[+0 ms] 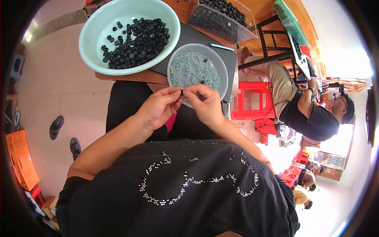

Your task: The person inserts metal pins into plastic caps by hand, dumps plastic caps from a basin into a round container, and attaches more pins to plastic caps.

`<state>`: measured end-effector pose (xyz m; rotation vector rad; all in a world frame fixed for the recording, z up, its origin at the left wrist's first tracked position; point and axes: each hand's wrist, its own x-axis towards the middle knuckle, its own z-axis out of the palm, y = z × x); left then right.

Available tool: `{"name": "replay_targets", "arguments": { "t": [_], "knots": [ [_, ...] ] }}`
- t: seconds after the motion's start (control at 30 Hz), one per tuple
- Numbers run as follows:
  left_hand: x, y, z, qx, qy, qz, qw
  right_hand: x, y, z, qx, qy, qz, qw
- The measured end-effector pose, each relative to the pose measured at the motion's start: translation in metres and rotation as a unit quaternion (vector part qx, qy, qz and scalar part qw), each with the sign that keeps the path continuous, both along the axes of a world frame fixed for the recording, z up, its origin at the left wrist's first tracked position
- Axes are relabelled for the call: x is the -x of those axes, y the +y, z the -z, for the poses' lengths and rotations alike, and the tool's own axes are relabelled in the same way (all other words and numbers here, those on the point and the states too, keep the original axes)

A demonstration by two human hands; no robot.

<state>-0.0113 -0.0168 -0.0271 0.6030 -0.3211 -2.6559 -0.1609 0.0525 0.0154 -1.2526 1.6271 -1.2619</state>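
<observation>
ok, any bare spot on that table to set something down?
Little. A strip of dark mat shows between the mint basin and the clear box, above the round screw tray. Both hands crowd the tray's near edge.

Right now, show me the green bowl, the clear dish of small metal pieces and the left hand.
green bowl (98, 29): head view, bare inner wall.
clear dish (173, 63): head view, left rim.
left hand (158, 107): head view, back of hand.
</observation>
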Motion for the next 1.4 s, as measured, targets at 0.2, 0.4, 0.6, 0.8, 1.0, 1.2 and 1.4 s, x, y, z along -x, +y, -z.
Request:
{"name": "replay_targets", "arguments": {
  "t": [0.2,0.4,0.6,0.8,1.0,1.2,1.4],
  "knots": [
    [0.000,0.002,-0.005,-0.009,0.042,-0.002,0.999,0.005,0.007,0.002,0.007,0.000,-0.001,1.000],
    [0.004,0.020,-0.012,0.045,-0.046,0.056,0.996,0.005,0.035,0.003,-0.001,0.123,0.016,0.992],
    [0.005,0.028,-0.014,0.083,-0.097,0.168,0.978,0.014,0.065,0.008,0.060,0.242,-0.035,0.968],
    [0.009,0.037,-0.001,0.046,-0.097,0.179,0.978,0.018,0.073,0.004,0.103,0.241,-0.071,0.962],
    [0.014,0.040,-0.005,0.013,-0.067,0.165,0.984,0.022,0.079,0.010,0.076,0.134,-0.033,0.987],
    [0.026,0.038,-0.026,0.067,-0.124,0.179,0.974,0.034,0.084,0.006,0.029,0.027,0.001,0.999],
    [0.048,-0.024,-0.046,0.606,-0.340,-0.057,0.716,0.071,0.077,-0.001,0.027,-0.250,0.165,0.954]
  ]
}}
